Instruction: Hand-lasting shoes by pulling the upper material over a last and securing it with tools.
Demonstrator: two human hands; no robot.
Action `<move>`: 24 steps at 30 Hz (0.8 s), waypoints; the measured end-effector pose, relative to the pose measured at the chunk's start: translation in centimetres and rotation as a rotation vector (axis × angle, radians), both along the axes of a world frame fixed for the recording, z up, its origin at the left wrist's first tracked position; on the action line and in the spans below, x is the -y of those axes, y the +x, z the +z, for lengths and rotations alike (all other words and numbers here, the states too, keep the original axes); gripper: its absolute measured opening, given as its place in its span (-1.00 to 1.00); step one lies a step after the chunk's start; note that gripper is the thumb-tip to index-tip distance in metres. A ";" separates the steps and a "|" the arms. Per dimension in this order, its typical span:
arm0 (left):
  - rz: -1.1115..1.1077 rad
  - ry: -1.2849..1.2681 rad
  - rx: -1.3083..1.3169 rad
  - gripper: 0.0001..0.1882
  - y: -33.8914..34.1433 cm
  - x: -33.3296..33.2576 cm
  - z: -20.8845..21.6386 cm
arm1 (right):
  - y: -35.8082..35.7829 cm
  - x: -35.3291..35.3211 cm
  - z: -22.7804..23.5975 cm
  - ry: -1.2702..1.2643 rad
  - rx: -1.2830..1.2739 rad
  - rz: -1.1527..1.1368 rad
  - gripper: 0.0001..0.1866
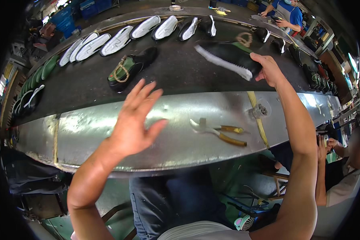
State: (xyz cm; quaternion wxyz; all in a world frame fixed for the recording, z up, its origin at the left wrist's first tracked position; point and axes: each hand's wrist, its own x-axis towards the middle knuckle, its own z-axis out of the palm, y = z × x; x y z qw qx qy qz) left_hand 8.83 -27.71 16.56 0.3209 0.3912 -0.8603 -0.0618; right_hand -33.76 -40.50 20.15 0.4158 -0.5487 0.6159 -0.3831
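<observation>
My right hand (268,70) grips one end of a black shoe (224,54) with a white strip along its lower edge. The shoe is tilted above the dark belt, and a rope loop shows by its green part. My left hand (134,120) hovers over the metal ledge (84,136), fingers spread, holding nothing. Just beyond its fingertips another black shoe (144,60), with a green lining and a rope loop, lies on the belt. Lasting pincers (222,134) with yellowish handles rest on the ledge between my arms. To their right stands a clear cup (262,109) of small dark bits.
Several white-soled shoes (118,41) line the far side of the dark belt (180,76). Green pieces (40,72) lie at the left, dark shoes (318,80) at the right. One person (288,18) works across the belt; another (344,168) sits close on my right.
</observation>
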 end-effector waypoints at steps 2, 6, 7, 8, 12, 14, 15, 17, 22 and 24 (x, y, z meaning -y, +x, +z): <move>-0.037 -0.098 -0.027 -0.13 -2.3 -2.7 2.7 | 4.9 -5.0 2.7 0.009 -0.010 0.197 -0.53; -0.041 -0.085 0.038 0.17 -5.4 -8.5 5.3 | 13.7 -13.2 4.7 -0.049 -0.371 0.687 -0.46; -0.109 0.088 0.008 0.16 -5.0 -10.5 5.0 | 14.6 -15.5 4.3 -0.049 -0.357 0.703 -0.46; -0.082 0.096 0.023 0.16 -4.1 -12.7 3.7 | 15.8 -17.7 3.9 0.125 -0.133 0.697 -0.39; -0.088 0.679 -0.991 -0.02 -2.1 -21.4 -3.6 | 14.8 -19.9 -2.5 -0.228 -0.337 0.491 -0.30; -0.054 0.735 -1.096 -0.01 -1.7 -23.9 -7.3 | 11.6 -19.0 -7.9 -0.636 -0.904 0.272 -0.27; -0.016 0.725 -1.074 -0.01 -1.5 -25.2 -8.4 | 10.6 -18.9 -9.4 -0.649 -1.080 0.184 -0.29; 0.062 0.749 -1.044 0.06 -1.4 -27.8 -9.8 | 9.0 -18.9 -9.9 -0.602 -1.088 0.273 -0.34; 0.014 0.739 -1.200 0.15 -1.4 -30.8 -12.7 | 12.0 -21.5 -5.1 -0.014 -1.049 0.509 -0.50; 0.027 0.812 -1.121 0.15 -1.3 -30.7 -14.1 | 10.7 -22.9 -7.1 -0.009 -0.416 0.399 -0.61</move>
